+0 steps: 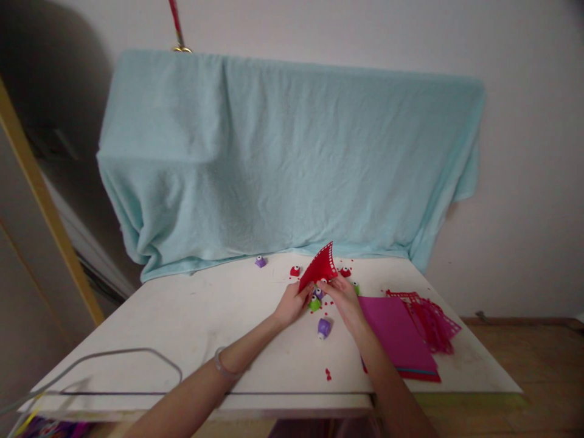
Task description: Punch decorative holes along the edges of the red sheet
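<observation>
A sheet of red paper (319, 265) is held up and bent between my hands, with a row of small punched holes along its upper and right edges. My left hand (292, 303) is closed on its lower left edge. My right hand (343, 298) pinches the lower right part; a small white-topped piece shows by its thumb, too small to make out fully. Just below the paper, between the hands, lie a green paper punch (314, 303) and a purple one partly hidden by fingers. Nearer to me rests another purple paper punch (323, 328). Tiny red paper bits are scattered around.
A red punch (295, 271) and a purple punch (260, 261) lie toward the back. At right are a stack of coloured paper (396, 331) and punched scraps (429, 322). A grey cable (123, 351) loops at left. A blue cloth (292, 164) hangs behind the white table (182, 316).
</observation>
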`<state>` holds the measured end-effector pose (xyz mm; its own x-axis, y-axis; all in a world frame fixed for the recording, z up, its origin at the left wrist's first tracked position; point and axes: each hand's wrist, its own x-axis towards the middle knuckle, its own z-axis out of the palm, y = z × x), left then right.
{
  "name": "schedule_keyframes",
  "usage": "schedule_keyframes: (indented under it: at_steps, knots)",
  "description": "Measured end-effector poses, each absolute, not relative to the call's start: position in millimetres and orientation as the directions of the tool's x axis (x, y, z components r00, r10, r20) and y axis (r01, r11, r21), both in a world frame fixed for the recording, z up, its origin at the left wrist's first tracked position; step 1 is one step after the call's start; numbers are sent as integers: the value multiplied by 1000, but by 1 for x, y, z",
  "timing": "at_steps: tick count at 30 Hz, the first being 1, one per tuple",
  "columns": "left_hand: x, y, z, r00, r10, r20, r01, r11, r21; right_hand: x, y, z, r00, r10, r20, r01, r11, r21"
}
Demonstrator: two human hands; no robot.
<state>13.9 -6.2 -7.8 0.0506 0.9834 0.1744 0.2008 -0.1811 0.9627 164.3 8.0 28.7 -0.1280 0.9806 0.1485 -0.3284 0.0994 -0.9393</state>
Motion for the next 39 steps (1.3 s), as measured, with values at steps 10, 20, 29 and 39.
schedule_keyframes:
  at_steps: [10,20,29,39]
  knots:
    - [11,-8,-2,83,982,172,272,-188,944,164,4,32,-142,984,112,-353,55,-934]
    - [10,-12,8,124,973,193,277,-221,935,169,10,20,-206,973,106,-381,20,-924]
    - [10,-13,8,92,979,180,316,-200,928,169,6,27,-242,969,51,-436,-62,-898]
    - [11,-15,15,143,967,210,256,-241,936,170,8,23,-200,977,80,-358,3,-934]
